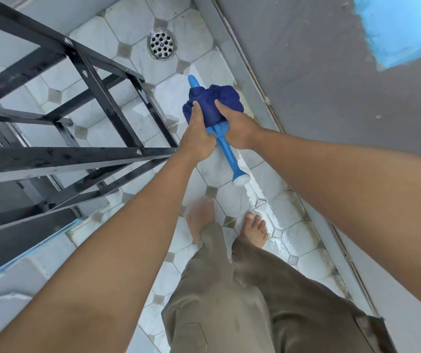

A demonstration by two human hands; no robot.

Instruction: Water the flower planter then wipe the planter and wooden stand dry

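Note:
A dark blue cloth (213, 105) is bunched over a light blue plastic watering can, whose long spout (231, 156) ends in a white rose pointing down toward me. My left hand (198, 137) grips the cloth and the can from the left. My right hand (237, 128) presses the cloth onto it from the right. Both are held above the wet tiled floor. No flower planter or wooden stand shows in the head view.
A black metal frame rack (102, 103) stands close on the left. A round steel floor drain (161, 43) lies ahead. A grey wall (319, 72) runs along the right. My bare feet (255, 229) stand on wet white tiles.

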